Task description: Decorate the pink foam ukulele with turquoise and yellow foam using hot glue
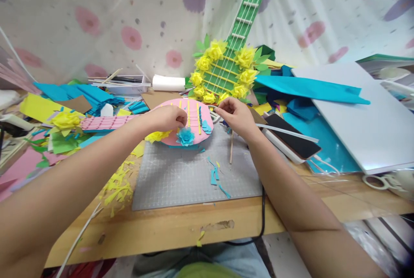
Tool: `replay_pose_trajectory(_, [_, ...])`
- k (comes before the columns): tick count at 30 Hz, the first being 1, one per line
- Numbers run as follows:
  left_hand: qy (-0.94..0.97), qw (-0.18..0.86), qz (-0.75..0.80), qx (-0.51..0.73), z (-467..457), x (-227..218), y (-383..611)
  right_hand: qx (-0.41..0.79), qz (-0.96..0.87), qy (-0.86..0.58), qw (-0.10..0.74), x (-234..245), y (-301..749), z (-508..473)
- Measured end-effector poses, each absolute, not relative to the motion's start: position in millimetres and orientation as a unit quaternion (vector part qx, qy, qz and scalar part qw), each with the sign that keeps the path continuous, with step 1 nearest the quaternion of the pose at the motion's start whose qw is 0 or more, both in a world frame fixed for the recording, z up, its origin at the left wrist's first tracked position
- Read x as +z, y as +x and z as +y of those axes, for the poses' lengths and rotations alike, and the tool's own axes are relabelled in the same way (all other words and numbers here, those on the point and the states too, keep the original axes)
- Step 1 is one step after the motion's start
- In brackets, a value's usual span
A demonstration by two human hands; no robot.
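Head view: pink guitar (194, 129), flat card cut-out, lies with its round body on the far edge of the grey gridded mat (181, 179), neck pointing left over the paper clutter. Yellow strips (188, 112) run across the body; a teal crepe flower (185, 136) sits at its near rim. Left hand (168, 118) is curled tight on the body beside the strips. Right hand (236, 116) is pinched at the right rim; what it grips is too small to tell. A thin wooden stick (231, 146) lies just beside the right wrist. Teal scraps (215, 176) dot the mat's middle and yellow shreds (119, 185) crowd its left edge. Phone (293, 135) and white board (365, 114) box in the right. The bare wood table (168, 226) edge runs nearest.
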State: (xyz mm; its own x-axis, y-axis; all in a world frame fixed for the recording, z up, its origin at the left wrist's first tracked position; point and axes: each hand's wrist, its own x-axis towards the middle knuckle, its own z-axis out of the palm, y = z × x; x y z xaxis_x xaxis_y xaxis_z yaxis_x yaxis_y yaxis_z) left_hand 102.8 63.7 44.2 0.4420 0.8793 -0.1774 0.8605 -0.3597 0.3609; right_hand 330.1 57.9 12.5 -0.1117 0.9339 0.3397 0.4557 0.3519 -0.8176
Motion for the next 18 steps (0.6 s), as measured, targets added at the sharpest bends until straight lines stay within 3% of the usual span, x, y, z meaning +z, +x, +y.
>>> replay_pose_trajectory(18, [0.813, 0.280, 0.509, 0.031, 66.2, 42.2, 104.3, 0.254, -0.693, -0.505, 0.447, 15.3, 332.4, 57.1])
